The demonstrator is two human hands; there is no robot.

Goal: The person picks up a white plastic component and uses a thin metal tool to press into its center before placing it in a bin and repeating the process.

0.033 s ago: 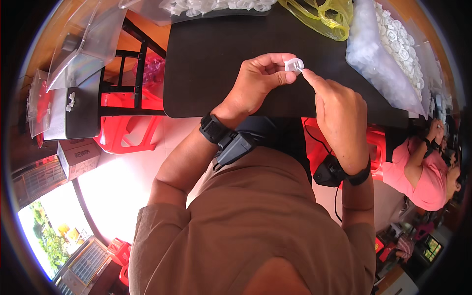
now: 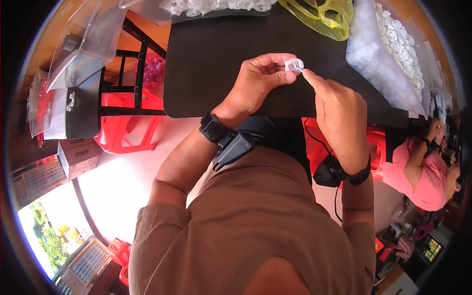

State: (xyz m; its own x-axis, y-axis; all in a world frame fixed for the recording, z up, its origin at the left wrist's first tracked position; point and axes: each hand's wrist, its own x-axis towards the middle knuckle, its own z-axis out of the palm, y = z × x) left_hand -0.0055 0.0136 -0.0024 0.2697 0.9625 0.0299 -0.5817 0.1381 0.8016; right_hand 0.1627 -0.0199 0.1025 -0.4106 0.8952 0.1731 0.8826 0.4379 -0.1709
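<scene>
Above the dark table, my left hand pinches a small white round plastic part between thumb and fingers. The part has a ring-like rim and a flat side toward the left fingers. My right hand comes in from the right, its index fingertip at the lower right edge of the part. A tiny white piece shows at that fingertip. The right thumb and the other fingers are curled under and mostly hidden, so what they grip cannot be made out.
A clear bag of many white round parts lies at the right. More white parts lie in a clear tray at the far edge, near a yellow plastic bag. Red stools stand below. A person in pink sits at the right.
</scene>
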